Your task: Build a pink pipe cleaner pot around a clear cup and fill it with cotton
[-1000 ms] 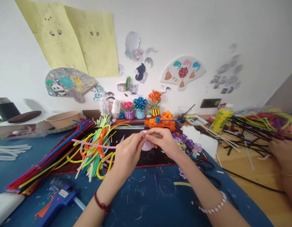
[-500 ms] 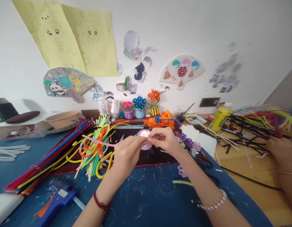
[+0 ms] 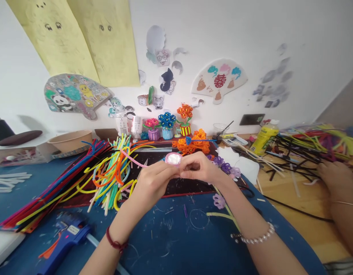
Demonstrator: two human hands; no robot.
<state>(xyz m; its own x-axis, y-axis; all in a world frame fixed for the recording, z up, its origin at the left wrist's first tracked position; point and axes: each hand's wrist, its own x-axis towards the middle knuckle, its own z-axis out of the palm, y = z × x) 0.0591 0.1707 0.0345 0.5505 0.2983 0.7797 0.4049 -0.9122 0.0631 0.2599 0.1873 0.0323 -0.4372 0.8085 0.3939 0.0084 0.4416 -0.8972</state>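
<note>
My left hand (image 3: 155,177) is closed in a pinch on a pink pipe cleaner (image 3: 133,159), whose loose end sticks out to the left. Pressed fingertip to fingertip against it, my right hand (image 3: 197,168) also pinches; the stretch of pipe cleaner between the fingers is mostly hidden. Right behind the fingertips is a small pink pot (image 3: 167,157) with white filling (image 3: 174,158). My hands cover its lower part, so I cannot tell whether they touch it. Purple pipe-cleaner flowers (image 3: 226,167) lie beyond my right wrist.
Pipe-cleaner bundles (image 3: 57,187) spread at left, above a blue glue gun (image 3: 69,238). Small flower pots (image 3: 167,133) line the wall beside orange flowers (image 3: 197,144). At right are a yellow bottle (image 3: 265,137), black pipe cleaners (image 3: 300,160) and another person's hand (image 3: 336,177).
The pink pipe cleaner's loose end has swung up and rightward. My fingertips sit slightly lower against the pot, so more of its white top shows. The view has tilted a little.
</note>
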